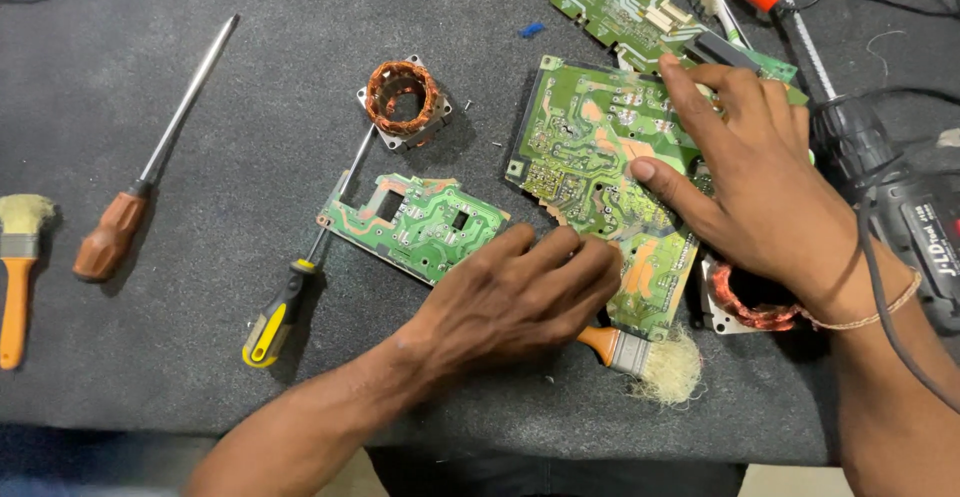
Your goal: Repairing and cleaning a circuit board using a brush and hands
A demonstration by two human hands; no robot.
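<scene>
Big board mid-desk, right of small board. Right hand flat, pinning board, not clenched. Left hand curled on brush at board's near edge. Keep pressure even, strokes light.

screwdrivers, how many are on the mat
2: a brown-handled screwdriver at far left, and a yellow-black one beside the small board. Others may be hidden under the hands.

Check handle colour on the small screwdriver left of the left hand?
Black and yellow handle on the small screwdriver, seen in the head view, the only one.
</scene>
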